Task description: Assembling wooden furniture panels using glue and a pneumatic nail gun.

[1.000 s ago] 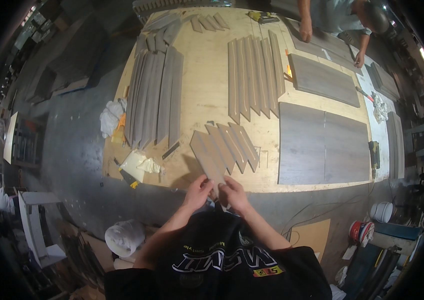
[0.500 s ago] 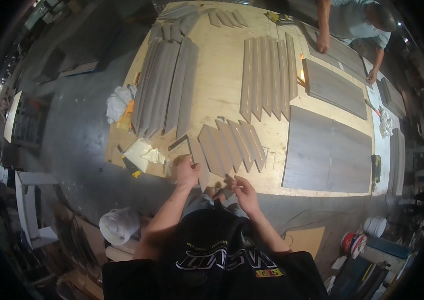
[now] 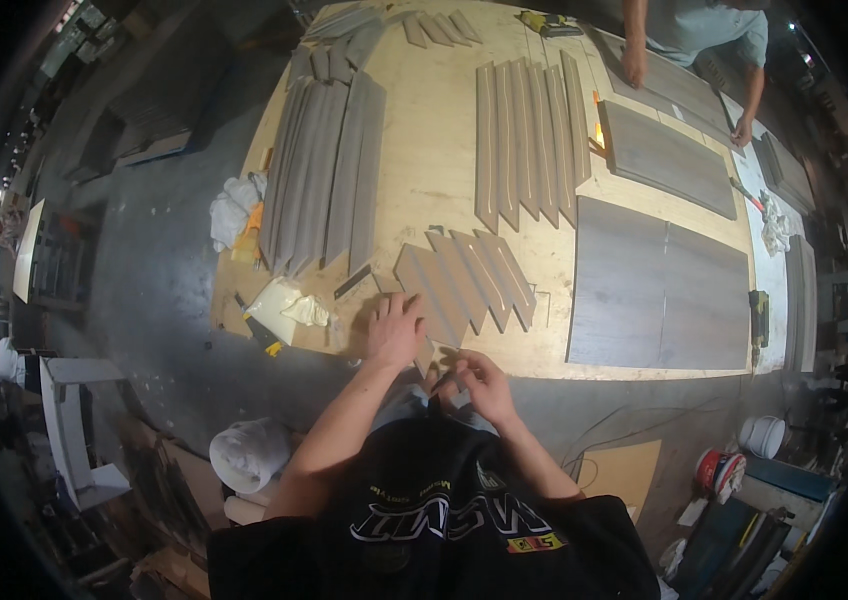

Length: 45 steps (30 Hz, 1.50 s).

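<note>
My left hand (image 3: 397, 330) lies palm down at the table's near edge, fingers stretched over the nearest brown strip, most of which it covers. My right hand (image 3: 486, 388) is just right of it at the edge, its fingers curled together; whatever they hold is too dark and small to name. Just beyond my hands, several slant-ended wood strips (image 3: 441, 300) lie side by side, some with a pale line of glue along them. A short dark strip (image 3: 353, 283) rests to the left of my left hand.
Long grey strips (image 3: 319, 180) and glue-lined strips (image 3: 529, 145) lie farther back on the table (image 3: 424, 160). Grey panels (image 3: 659, 285) cover its right side. Crumpled cloth (image 3: 234, 210) and a pale block (image 3: 279, 303) sit at left. A co-worker's hand (image 3: 634, 65) touches a far panel.
My left hand has gone from gripping the near strip's side to lying over it, slightly to the right. My right hand's fingers have curled in. The view has shifted slightly.
</note>
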{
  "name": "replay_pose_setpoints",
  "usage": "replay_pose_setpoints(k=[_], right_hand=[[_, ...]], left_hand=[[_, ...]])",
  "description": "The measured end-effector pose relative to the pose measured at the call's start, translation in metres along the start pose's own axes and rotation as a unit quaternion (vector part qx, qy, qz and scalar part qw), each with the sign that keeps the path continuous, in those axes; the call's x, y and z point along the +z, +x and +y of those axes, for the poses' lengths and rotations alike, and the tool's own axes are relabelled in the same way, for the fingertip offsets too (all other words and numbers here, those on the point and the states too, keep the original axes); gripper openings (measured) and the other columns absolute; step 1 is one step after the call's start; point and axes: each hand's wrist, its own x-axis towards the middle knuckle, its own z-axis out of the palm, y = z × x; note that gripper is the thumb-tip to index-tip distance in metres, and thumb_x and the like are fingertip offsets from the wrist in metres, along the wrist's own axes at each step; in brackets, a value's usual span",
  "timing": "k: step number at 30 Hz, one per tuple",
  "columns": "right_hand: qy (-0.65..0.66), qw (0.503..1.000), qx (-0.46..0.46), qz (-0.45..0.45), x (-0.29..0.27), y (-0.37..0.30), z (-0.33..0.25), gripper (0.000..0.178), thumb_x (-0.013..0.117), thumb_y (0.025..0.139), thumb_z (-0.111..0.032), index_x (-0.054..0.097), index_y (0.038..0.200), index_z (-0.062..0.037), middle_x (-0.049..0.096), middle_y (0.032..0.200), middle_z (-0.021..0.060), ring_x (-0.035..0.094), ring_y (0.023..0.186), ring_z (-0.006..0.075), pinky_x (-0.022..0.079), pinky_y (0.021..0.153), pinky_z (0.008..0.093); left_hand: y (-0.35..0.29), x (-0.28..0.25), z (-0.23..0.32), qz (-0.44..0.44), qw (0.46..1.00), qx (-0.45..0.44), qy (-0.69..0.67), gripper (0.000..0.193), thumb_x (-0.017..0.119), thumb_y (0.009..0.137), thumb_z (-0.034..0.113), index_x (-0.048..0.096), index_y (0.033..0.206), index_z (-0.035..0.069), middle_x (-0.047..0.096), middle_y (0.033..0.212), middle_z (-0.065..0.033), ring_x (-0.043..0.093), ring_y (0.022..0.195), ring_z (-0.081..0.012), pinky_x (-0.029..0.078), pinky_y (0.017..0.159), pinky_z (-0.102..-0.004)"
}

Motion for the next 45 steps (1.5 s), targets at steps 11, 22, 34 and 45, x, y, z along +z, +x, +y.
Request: replay_pose_setpoints(k=[11,22,34,45], right_hand=[[-0.012,0.999,-0.028,0.013,-0.005,-0.005,0.011,0.033,0.067,0.100,-0.017,0.064,0.130,-0.0022,0.071,0.107,0.0075,0.067,0.097,0.0159,0.053,0.087,0.0305],[-0.118,0.988,-0.087,-0.051,0.069,0.025,-0.031,0.037,0.066,0.099,-0.019,0.062,0.132,-0.0013,0.071,0.110,0.0105,0.068,0.100,0.0170,0.054,0.084,0.0326],[-0.468,0.853,-0.214,-0.085,0.252,0.130,-0.048,0.057,0.068,0.088,-0.023,0.057,0.144,-0.0179,0.064,0.127,0.0156,0.069,0.109,0.0312,0.057,0.090,0.0428],[-0.183,0.975,-0.124,0.019,0.148,0.028,-0.075,0.036,0.068,0.091,-0.022,0.069,0.124,-0.0088,0.072,0.102,0.0133,0.070,0.089,0.0260,0.054,0.080,0.0367]], left_hand=[[-0.009,-0.001,0.001,0.023,0.999,-0.019,-0.045,0.050,0.067,0.093,0.031,0.059,0.140,0.016,0.050,0.138,-0.0094,0.048,0.127,-0.0315,0.043,0.104,-0.0483],[-0.129,0.016,-0.083,0.165,0.888,-0.169,-0.395,0.024,0.070,0.094,0.014,0.070,0.116,0.003,0.070,0.098,-0.0177,0.070,0.080,-0.0293,0.056,0.075,-0.0359],[-0.127,-0.007,-0.137,0.097,0.856,-0.226,-0.455,0.038,0.071,0.095,0.014,0.061,0.130,0.002,0.070,0.112,-0.0164,0.070,0.102,-0.0244,0.055,0.086,-0.0338],[-0.056,-0.052,-0.086,-0.083,0.818,-0.086,-0.563,0.048,0.066,0.091,0.007,0.048,0.134,-0.001,0.062,0.123,-0.0165,0.065,0.112,-0.0251,0.054,0.091,-0.0361]])
